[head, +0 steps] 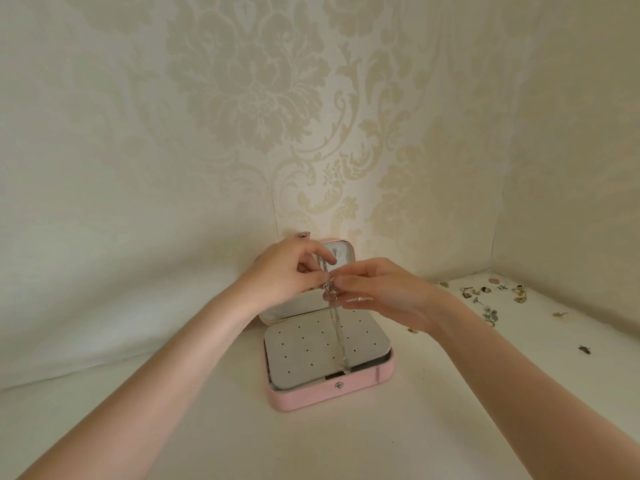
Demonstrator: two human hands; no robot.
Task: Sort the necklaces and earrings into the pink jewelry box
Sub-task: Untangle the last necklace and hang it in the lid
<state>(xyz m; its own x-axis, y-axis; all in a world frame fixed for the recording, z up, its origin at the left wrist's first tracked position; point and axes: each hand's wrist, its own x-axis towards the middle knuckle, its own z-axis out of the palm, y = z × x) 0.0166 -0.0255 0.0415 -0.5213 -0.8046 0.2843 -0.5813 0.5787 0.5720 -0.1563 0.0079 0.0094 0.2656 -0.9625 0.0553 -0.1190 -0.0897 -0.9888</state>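
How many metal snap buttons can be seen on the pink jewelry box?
2. One silver metal snap button sits on the front wall of the pink jewelry box; the other is on the tab above the open lid, behind the left hand.

— Where's the jewelry box (304,398) from my view?
— Middle of the counter (433,427), its open lid (341,245) at the back toward the wall (242,116).
— And the earrings (485,299)?
— Scattered to my right, near the corner. My hands meet above the box, a necklace (337,327) hanging over its perforated panel (304,355).
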